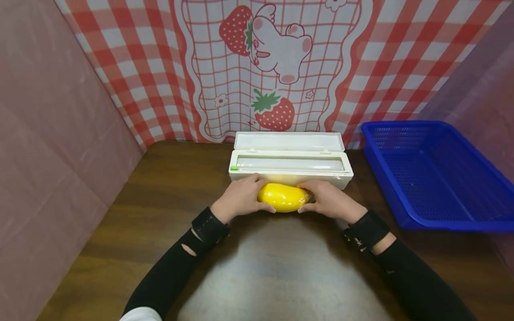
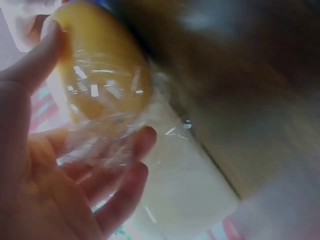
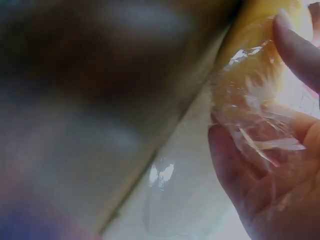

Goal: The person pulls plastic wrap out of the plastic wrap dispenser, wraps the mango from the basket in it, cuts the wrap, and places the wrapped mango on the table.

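A glossy, rounded yellow fruit (image 1: 283, 197), brown at its right end, is wrapped in clear cling film (image 2: 107, 90). My left hand (image 1: 242, 196) grips its left end, thumb on the near side and fingers beyond. At the brown end, my right hand (image 1: 331, 199) holds it with thumb and fingers. Loose, crinkled film gathers by the fingers in both wrist views. Just behind the fruit stands a white cling film dispenser box (image 1: 290, 176), its lid (image 1: 288, 141) tipped back. Inside lies a film roll (image 1: 289, 164), and a green slider (image 1: 234, 168) sits at the left.
To the right is a blue plastic basket (image 1: 405, 203) with a perforated wall. A red checked cloth with strawberries (image 1: 275, 113) hangs behind the brown wooden table (image 1: 132, 214). Pinkish cloth (image 1: 60, 147) covers the left side.
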A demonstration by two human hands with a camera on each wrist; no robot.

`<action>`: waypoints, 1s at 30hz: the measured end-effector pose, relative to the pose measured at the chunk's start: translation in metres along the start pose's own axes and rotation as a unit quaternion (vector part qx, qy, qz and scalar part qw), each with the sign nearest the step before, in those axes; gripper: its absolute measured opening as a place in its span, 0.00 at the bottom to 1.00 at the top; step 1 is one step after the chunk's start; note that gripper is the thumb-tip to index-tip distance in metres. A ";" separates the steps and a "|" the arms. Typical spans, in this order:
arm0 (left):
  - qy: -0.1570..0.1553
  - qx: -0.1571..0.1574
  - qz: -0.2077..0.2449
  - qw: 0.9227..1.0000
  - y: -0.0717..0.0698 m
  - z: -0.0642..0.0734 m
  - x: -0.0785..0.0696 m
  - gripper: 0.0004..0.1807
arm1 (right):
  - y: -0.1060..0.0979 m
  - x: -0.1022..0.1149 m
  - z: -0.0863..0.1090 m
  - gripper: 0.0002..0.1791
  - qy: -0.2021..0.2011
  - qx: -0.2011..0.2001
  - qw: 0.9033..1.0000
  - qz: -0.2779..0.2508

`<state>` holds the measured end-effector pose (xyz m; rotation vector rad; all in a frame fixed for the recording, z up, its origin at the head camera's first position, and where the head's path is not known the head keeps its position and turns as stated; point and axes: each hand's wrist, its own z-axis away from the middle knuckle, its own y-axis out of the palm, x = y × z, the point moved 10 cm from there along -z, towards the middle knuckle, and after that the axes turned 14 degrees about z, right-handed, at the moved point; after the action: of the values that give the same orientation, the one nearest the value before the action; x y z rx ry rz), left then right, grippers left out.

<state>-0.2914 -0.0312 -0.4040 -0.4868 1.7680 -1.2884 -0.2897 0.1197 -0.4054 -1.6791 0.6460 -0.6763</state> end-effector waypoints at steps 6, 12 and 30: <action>0.011 -0.014 -0.025 1.000 -0.002 0.002 -0.004 0.46 | -0.010 0.004 0.002 0.36 0.005 -0.002 0.999 0.050; 0.019 -0.018 -0.034 0.999 -0.006 0.002 -0.006 0.42 | -0.018 0.008 0.003 0.31 -0.015 -0.025 0.998 0.058; 0.023 -0.200 0.133 0.971 -0.080 0.017 0.055 0.24 | -0.047 0.035 -0.034 0.21 -0.021 -0.065 0.997 0.028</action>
<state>-0.3212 -0.1119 -0.3561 -0.4251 2.0628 -0.7642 -0.2876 0.0805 -0.3497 -1.7839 0.7187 -0.5677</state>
